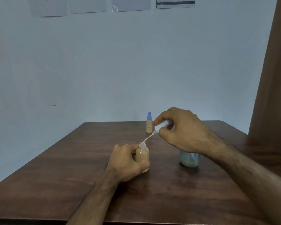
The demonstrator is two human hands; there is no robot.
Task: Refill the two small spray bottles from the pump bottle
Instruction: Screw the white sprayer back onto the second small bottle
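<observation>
Gripping the open small spray bottle [142, 155] around its lower body, the left hand [126, 161] has its fingers and thumb curled round the bottle, which stands upright on the wooden table [71, 168]. The bottle is clear plastic, filled nearly to the shoulder with a cloudy yellowish liquid, and its threaded neck is uncovered.

Up and to the right of that grip, the right hand [180, 129] pinches a white spray head [162, 125] between curled fingers and thumb. The head's long axis runs on a slant, its upper end inside the hand and its lower end pointing down and left toward the held bottle. A thin clear dip tube [147, 138] continues along the same slant, and its tip sits at the bottle's open mouth; whether it has gone inside the neck cannot be told.

Directly below the right hand, and partly hidden by it, stands the pump bottle [189, 159], a pale bluish container with only a shallow layer of yellowish liquid at its bottom.

Beyond the spray head, further from the person than both grips, a second small spray bottle [149, 123] stands upright near the table's far edge, capped in blue, holding the same yellowish liquid, with a small label on its front.
</observation>
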